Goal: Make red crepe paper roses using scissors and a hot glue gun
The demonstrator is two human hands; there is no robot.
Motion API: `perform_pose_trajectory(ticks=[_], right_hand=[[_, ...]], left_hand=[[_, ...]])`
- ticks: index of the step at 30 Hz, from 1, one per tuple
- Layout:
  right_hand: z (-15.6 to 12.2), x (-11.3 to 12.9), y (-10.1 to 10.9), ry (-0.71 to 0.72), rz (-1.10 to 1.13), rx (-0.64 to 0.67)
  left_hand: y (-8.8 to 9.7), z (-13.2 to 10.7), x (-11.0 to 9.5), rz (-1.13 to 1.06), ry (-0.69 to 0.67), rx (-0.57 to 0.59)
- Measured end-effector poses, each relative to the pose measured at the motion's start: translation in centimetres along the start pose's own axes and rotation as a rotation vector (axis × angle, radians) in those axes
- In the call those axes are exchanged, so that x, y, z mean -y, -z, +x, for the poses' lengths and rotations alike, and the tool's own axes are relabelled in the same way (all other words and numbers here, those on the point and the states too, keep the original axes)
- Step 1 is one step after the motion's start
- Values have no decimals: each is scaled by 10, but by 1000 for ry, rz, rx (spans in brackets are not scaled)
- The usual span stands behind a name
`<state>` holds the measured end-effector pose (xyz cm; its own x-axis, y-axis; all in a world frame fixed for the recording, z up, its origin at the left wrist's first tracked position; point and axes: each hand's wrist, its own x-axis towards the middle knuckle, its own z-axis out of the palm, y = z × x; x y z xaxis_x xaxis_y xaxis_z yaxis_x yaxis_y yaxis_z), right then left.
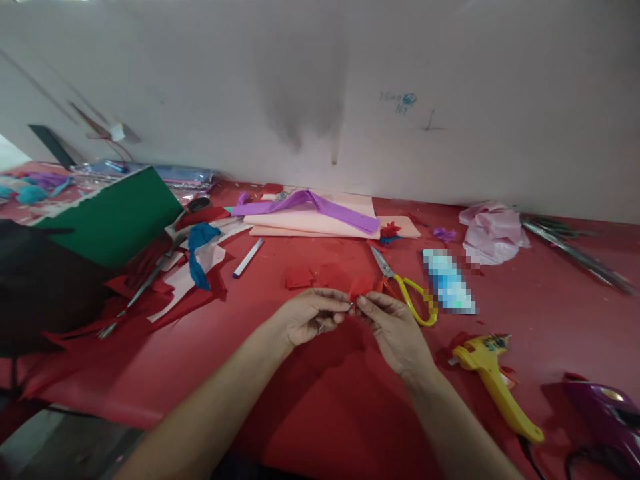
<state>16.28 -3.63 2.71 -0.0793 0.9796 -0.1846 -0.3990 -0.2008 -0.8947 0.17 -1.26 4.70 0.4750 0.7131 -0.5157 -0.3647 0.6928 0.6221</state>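
Over the middle of the red table my left hand point(317, 315) and my right hand point(393, 327) meet, fingertips almost touching. Between my right thumb and fingers is a small piece of red crepe paper point(361, 287), its upper edge standing above them. My left thumb and forefinger are pinched together at the paper's lower end, where a tiny dark tip shows; what they hold is too small to name. Just beyond lie flat red paper pieces point(299, 276). Yellow-handled scissors point(410, 297) rest beside my right hand, blades pointing away.
A yellow glue gun point(493, 380) lies to the right, near a purple device point(603, 420). Folded peach paper point(280, 223) carries a purple strip point(310, 203) at the back. A white marker point(248, 259), paper scraps and a green board point(115, 217) are leftward. A wall point(200, 87) closes the far side.
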Motion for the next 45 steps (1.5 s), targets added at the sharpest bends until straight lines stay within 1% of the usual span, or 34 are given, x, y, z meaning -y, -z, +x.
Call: perform_pose_trajectory(ticks=[4, 7, 10, 17, 19, 23, 26, 29, 34, 37, 40, 43, 45], right_hand=[[0, -2, -1, 0, -5, -58], [0, -2, -2, -25, 25, -101], [1, -4, -3, -48, 51, -117], [0, -9, -5, -20, 56, -141], [-1, -9, -5, -23, 52, -142], [-1, -8, -5, -33, 44, -152], [0, -9, -4, -39, 32, -150], [0, -9, -3, -43, 39, -152], [-1, -9, -3, -72, 70, -152], [-1, -7, -4, -111, 124, -146], [-1, -4, -3, -138, 184, -106], [-1, -1, -2, -126, 195, -50], [-2, 0, -3, -103, 180, -40]], left_hand=[[-1, 0, 4, 49, -58, -48], [-5, -1, 8, 123, -135, -80], [-7, -2, 11, 172, -204, -131], [-9, -1, 13, 217, -246, -157], [-10, -2, 14, 273, -286, -183], [-12, -4, 17, 449, -429, -237], [-13, -4, 18, 504, -467, -246], [-15, -4, 16, 495, -444, -258], [-16, -5, 13, 392, -377, -246], [-12, -4, 12, 349, -321, -203], [-7, -2, 10, 279, -244, -149], [-5, -2, 6, 200, -158, -104], [-4, -2, 3, 157, -120, -79]])
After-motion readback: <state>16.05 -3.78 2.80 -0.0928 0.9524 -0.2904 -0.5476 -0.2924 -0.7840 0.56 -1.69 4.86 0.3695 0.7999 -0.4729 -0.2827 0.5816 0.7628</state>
